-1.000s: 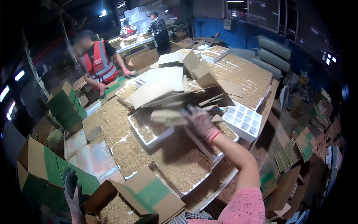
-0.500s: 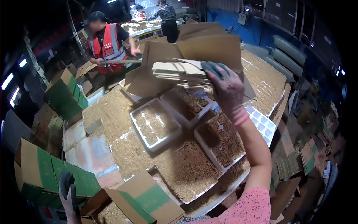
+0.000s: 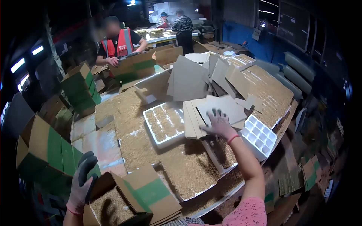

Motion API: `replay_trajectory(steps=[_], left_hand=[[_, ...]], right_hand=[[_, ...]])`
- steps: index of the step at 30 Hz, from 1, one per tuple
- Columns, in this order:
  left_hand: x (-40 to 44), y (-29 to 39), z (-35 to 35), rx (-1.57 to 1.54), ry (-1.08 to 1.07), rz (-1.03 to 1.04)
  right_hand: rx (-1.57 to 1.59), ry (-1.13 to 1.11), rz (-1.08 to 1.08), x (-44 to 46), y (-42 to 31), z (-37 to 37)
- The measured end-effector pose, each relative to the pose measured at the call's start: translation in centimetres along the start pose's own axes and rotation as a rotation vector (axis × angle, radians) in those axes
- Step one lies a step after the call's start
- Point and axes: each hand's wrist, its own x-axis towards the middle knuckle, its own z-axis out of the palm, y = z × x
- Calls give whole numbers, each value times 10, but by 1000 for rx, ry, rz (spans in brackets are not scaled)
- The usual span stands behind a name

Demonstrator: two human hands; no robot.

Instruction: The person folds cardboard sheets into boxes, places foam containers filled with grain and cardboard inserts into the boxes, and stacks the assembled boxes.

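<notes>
My right hand (image 3: 219, 125), in a grey and pink work glove, lies with spread fingers on top of several flat cardboard sheets (image 3: 229, 108). More cardboard sheets (image 3: 188, 79) are fanned out behind them on the table. My left hand (image 3: 81, 182), gloved as well, is held up with thumb and fingers apart and nothing in it. It is beside an open carton (image 3: 147, 190) with a green stripe, which holds loose tan granular material (image 3: 109, 207). Left of the sheets sits a white foam tray (image 3: 164, 141) filled with the same material; its right edge is covered by cardboard.
A white foam tray with square compartments (image 3: 260, 135) sits at the table's right edge. Green-striped cartons (image 3: 45, 150) stand along the left. Tan granular material (image 3: 128, 113) covers much of the table. Across it, a person in a red vest (image 3: 122, 43) handles a carton; two people stand farther back.
The cardboard sheets my right hand carried in the air now lie spread on the table, with that hand flat on them. The large upright cardboard flaps are gone. My left hand shows higher and farther right.
</notes>
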Motion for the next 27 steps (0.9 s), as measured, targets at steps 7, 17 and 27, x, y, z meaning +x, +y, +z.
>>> replay_trajectory(steps=[7,17,27], left_hand=[[-53,12,-14,103,16,4],[-170,-107,-71,868,313,-457],[-180,-142,-84,-257,576,-45]], right_hand=[[-102,138,428,31,-47,79],[390,956,-682,-110,-210,-77],[-342,-495,-1644,-166,-352,46]])
